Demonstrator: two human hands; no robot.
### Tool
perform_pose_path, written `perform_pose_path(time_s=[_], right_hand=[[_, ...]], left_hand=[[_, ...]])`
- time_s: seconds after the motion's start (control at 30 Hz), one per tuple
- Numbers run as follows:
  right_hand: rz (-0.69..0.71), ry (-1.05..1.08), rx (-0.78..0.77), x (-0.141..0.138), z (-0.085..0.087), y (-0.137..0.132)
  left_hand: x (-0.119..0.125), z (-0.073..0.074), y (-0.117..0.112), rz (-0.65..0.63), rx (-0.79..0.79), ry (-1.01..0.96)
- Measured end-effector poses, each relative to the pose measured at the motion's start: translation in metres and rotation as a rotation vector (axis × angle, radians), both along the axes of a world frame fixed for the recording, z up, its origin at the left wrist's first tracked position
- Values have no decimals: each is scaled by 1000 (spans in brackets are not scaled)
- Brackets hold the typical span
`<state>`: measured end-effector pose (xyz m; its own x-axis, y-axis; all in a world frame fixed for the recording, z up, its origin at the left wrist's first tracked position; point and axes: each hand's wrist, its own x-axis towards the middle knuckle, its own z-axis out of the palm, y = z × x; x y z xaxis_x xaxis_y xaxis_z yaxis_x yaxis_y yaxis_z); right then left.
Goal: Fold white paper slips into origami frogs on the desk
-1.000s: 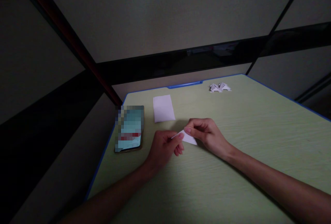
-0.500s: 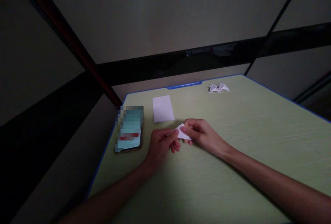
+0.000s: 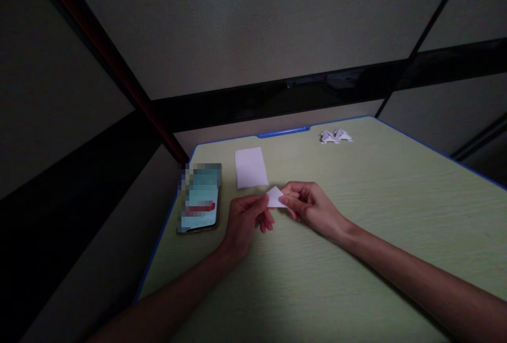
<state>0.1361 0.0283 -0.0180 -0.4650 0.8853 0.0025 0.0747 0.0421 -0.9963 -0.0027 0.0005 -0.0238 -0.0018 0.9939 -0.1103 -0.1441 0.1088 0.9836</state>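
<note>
A small folded piece of white paper (image 3: pixel 275 196), triangular with its peak pointing away from me, is held between both hands above the table. My left hand (image 3: pixel 246 218) pinches its left corner between thumb and forefinger, the other fingers curled below. On the right corner, the thumb of my right hand (image 3: pixel 307 201) presses from above with the fingers bent behind. Just beyond my left hand lies a stack of white paper sheets (image 3: pixel 251 167), flat on the table.
A phone (image 3: pixel 201 197) with a lit, partly blurred screen lies at the table's left edge. Folded white paper figures (image 3: pixel 336 136) stand at the far right. The pale green table (image 3: pixel 380 184) has a blue rim and a blue bar (image 3: pixel 283 132) at its back, against a panelled wall.
The folded paper has turned between my fingers, so its peak now points away and more of its face shows. Both hands stay nearly in place.
</note>
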Motion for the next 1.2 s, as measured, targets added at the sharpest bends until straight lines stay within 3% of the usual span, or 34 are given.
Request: perform_pose_path(time_s=[0.27,0.53,0.67,0.87,1.07,1.2], right_hand=[[-13,-15,34,6,-1,0],[355,-36,65,18,7,2],[453,-17,59,17,6,1],[417,-11,39,13,6,-4],[376,177,-79,11,3,-7],[318,343,-216,6,0,-9]], left_hand=[[-2,2,1,-85,1,-5],[-8,3,3,-419,-3,91],[-7,2,0,-521,26,110],[-4,0,-3,-448,51,124],[8,4,-10,-240,-165,-223],[13,10,-13,-94,-258,-327]])
